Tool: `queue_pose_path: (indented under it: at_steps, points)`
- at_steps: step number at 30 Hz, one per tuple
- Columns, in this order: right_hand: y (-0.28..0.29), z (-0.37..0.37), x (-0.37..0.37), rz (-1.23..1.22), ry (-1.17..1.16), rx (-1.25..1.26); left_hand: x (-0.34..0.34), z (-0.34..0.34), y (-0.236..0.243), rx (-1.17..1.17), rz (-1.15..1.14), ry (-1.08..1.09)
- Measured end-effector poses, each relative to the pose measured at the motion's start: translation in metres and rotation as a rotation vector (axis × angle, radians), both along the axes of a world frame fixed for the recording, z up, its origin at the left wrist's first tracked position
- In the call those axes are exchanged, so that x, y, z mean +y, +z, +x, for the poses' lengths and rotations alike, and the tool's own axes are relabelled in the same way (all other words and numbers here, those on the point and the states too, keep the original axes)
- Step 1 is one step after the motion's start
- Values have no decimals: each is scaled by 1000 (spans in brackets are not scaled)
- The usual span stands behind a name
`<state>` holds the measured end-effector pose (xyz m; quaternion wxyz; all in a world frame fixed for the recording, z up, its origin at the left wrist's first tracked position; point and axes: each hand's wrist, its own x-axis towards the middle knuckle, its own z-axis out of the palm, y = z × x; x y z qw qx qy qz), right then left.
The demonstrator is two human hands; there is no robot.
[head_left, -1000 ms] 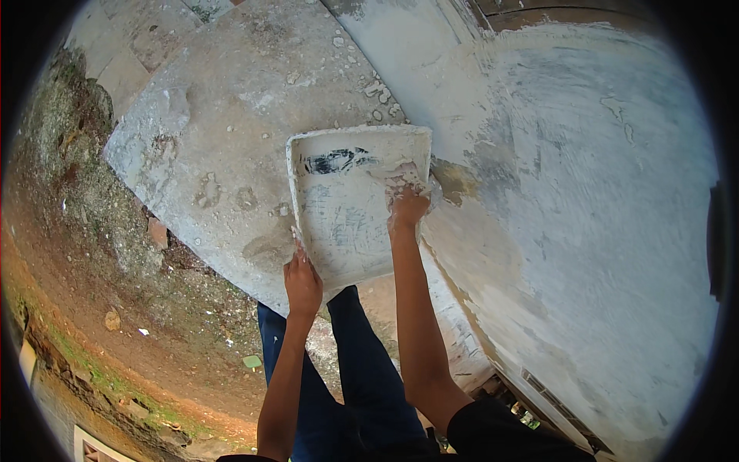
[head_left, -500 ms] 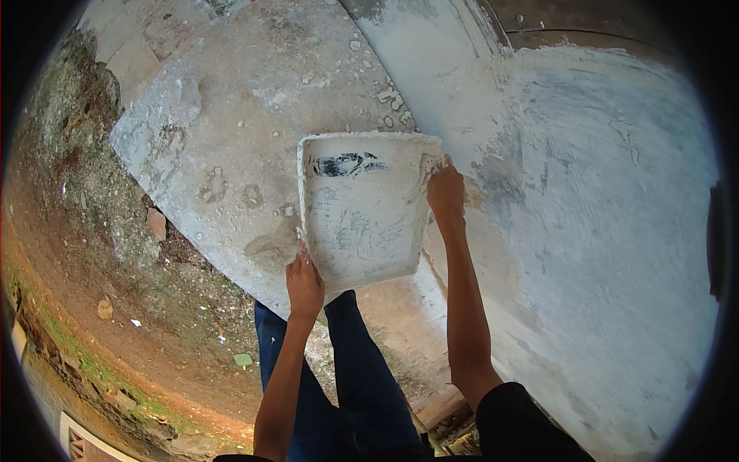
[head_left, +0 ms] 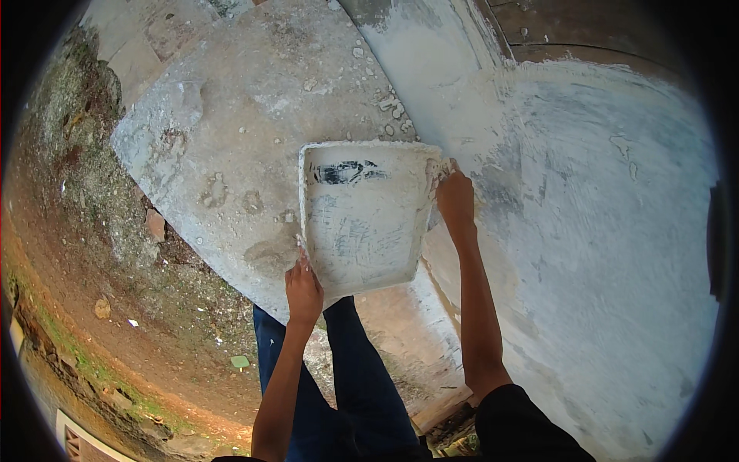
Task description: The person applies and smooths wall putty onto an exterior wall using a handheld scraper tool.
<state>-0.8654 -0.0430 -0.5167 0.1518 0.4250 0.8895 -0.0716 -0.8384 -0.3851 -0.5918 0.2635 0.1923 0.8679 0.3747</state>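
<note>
A shallow, roughly rectangular tray is coated in whitish residue, with a dark patch inside near its far edge. My left hand is closed on the tray's left rim near its near corner, its fingertips whitened. My right hand is closed at the far right corner, its fingers against the crusted white material there. Whether those fingers hold the rim or some small thing cannot be made out. The tray's near edge lies just above my dark blue trousers.
Beneath and beyond the tray lies a stained slab with crusty lumps. To the right spreads a surface smeared with white-grey coating. Soil and gravel lie at the left, with a brick piece and a small green scrap.
My right hand has shifted slightly right and nearer, a little outward from the tray's corner. The tray's far edge appears slightly lower in view. My left hand keeps its grip.
</note>
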Motion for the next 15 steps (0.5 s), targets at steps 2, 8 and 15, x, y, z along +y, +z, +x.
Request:
queue_pose_path:
  at_steps: [2, 8, 15]
  points:
    - [-5, -2, -4, 12, 0, -17, 1, -2, -1, 4, 5, -7]
    - [-16, 11, 3, 17, 11, -16, 1, -1, 0, -17, 12, 1]
    - [-7, 8, 15, -71, 174, -9, -3, 0, -4, -10, 13, 20]
